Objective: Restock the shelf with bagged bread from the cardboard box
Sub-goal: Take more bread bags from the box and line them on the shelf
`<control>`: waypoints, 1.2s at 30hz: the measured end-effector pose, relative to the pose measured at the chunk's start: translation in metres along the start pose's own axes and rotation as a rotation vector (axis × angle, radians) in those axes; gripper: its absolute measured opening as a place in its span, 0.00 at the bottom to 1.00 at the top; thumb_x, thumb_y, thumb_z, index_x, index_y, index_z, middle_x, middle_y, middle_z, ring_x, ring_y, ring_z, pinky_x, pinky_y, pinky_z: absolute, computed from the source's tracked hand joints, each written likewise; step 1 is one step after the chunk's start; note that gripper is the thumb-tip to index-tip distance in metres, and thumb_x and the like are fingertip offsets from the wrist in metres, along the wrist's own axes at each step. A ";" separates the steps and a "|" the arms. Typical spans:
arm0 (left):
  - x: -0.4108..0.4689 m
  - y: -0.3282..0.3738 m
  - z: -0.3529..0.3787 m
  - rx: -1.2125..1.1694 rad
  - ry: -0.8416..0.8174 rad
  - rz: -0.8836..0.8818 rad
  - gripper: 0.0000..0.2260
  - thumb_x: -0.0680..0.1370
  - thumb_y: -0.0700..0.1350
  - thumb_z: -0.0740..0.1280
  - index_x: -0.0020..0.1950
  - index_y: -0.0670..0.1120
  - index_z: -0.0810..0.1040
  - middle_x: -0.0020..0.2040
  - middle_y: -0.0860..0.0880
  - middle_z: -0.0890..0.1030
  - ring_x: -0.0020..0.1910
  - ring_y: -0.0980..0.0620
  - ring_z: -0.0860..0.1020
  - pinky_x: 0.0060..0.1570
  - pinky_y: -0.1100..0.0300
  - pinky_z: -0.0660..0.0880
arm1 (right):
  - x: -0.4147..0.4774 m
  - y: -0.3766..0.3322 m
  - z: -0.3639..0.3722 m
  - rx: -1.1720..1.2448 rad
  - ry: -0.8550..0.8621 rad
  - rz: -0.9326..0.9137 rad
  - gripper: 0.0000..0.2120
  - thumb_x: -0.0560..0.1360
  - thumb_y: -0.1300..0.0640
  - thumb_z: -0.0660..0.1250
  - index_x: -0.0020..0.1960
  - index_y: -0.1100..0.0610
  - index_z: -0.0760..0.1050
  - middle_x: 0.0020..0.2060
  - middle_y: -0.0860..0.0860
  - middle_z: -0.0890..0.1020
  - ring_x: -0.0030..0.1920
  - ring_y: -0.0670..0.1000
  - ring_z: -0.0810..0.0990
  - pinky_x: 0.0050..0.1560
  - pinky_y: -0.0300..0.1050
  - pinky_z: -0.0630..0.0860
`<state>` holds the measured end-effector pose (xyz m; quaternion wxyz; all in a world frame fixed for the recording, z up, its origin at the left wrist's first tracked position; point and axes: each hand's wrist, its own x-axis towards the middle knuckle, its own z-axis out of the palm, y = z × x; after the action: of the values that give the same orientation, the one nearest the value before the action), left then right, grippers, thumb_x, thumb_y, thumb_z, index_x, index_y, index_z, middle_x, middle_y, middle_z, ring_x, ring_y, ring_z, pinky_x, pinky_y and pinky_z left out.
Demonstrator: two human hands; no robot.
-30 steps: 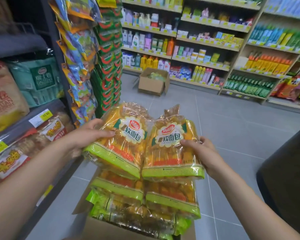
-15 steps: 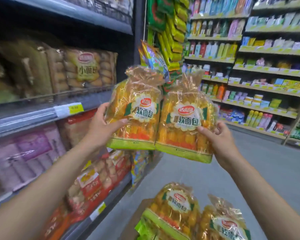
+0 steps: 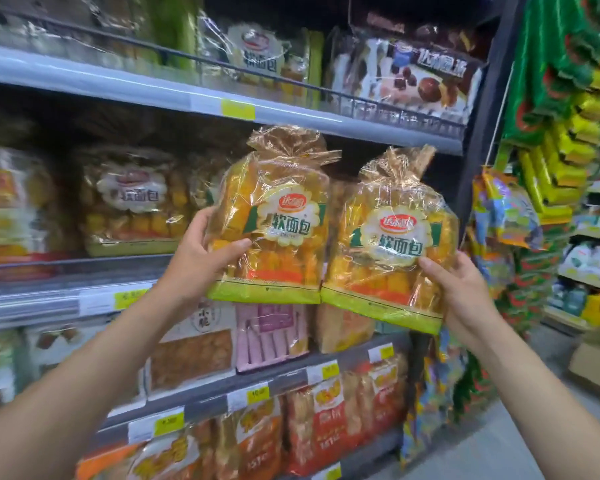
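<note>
I hold two clear yellow-and-green bags of bread upright in front of the shelving. My left hand [image 3: 201,261] grips the left bread bag [image 3: 278,220] by its lower left side, thumb across the front. My right hand [image 3: 461,289] grips the right bread bag [image 3: 392,237] at its lower right corner. Both bags hover level with the middle shelf [image 3: 66,292], where a matching bag [image 3: 136,199] stands further left. The two held bags touch side by side. The cardboard box is out of view.
The top shelf [image 3: 153,88] carries more bagged bread and a dark pastry pack [image 3: 413,74]. Lower shelves hold pink, brown and red-orange bread packs [image 3: 326,420]. Hanging snack strips [image 3: 561,109] flank the black shelf post on the right. Aisle floor lies at lower right.
Both hands lifted the two bags from above the box up and toward the shelving. My view turned left onto the shelves, and the box dropped out of sight.
</note>
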<state>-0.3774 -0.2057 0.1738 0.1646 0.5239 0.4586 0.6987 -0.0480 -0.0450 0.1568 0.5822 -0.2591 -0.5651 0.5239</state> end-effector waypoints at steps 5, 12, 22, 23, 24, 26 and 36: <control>-0.014 0.015 -0.073 0.058 0.138 0.023 0.21 0.78 0.37 0.70 0.60 0.59 0.69 0.52 0.68 0.72 0.41 0.82 0.74 0.37 0.80 0.71 | 0.014 0.017 0.068 0.072 -0.129 0.019 0.26 0.70 0.57 0.74 0.67 0.59 0.73 0.56 0.57 0.85 0.52 0.56 0.86 0.44 0.50 0.85; -0.040 0.016 -0.149 0.161 0.222 -0.029 0.38 0.68 0.56 0.77 0.74 0.58 0.64 0.70 0.61 0.65 0.71 0.60 0.63 0.71 0.54 0.63 | 0.027 0.032 0.132 0.135 -0.274 0.112 0.19 0.78 0.62 0.68 0.69 0.60 0.73 0.58 0.59 0.85 0.49 0.54 0.87 0.43 0.49 0.85; -0.053 0.015 -0.189 0.042 0.316 -0.042 0.50 0.62 0.62 0.82 0.79 0.58 0.61 0.80 0.54 0.62 0.78 0.52 0.61 0.75 0.41 0.63 | 0.055 0.028 0.186 0.126 -0.340 0.177 0.16 0.78 0.59 0.70 0.65 0.59 0.75 0.48 0.53 0.88 0.43 0.52 0.87 0.36 0.44 0.83; -0.053 0.015 -0.193 0.025 0.312 -0.044 0.50 0.59 0.64 0.82 0.77 0.60 0.63 0.80 0.53 0.64 0.77 0.49 0.64 0.73 0.39 0.65 | 0.059 0.026 0.192 0.107 -0.343 0.180 0.13 0.78 0.59 0.70 0.62 0.58 0.75 0.46 0.52 0.88 0.43 0.51 0.87 0.36 0.42 0.82; -0.052 0.013 -0.199 0.005 0.311 -0.052 0.50 0.58 0.64 0.83 0.77 0.61 0.64 0.79 0.53 0.66 0.76 0.46 0.67 0.71 0.38 0.67 | 0.063 0.023 0.198 0.087 -0.355 0.173 0.09 0.78 0.59 0.70 0.58 0.56 0.76 0.44 0.50 0.88 0.42 0.49 0.86 0.35 0.41 0.81; -0.048 0.011 -0.201 0.027 0.322 -0.039 0.49 0.62 0.60 0.82 0.78 0.60 0.61 0.80 0.53 0.63 0.77 0.48 0.66 0.74 0.41 0.64 | 0.073 0.021 0.209 0.053 -0.403 0.174 0.04 0.79 0.59 0.69 0.54 0.55 0.78 0.43 0.51 0.88 0.39 0.47 0.86 0.34 0.40 0.81; -0.028 -0.020 -0.231 -0.032 0.291 -0.107 0.43 0.64 0.62 0.81 0.74 0.68 0.64 0.77 0.54 0.70 0.75 0.44 0.70 0.70 0.34 0.66 | 0.129 0.020 0.245 0.034 -0.455 0.219 0.06 0.80 0.55 0.68 0.53 0.56 0.81 0.38 0.49 0.88 0.39 0.49 0.87 0.32 0.40 0.80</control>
<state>-0.5755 -0.3229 0.1343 0.1416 0.3891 0.4937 0.7648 -0.3064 0.0070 0.2441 0.3843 -0.1843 -0.6414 0.6379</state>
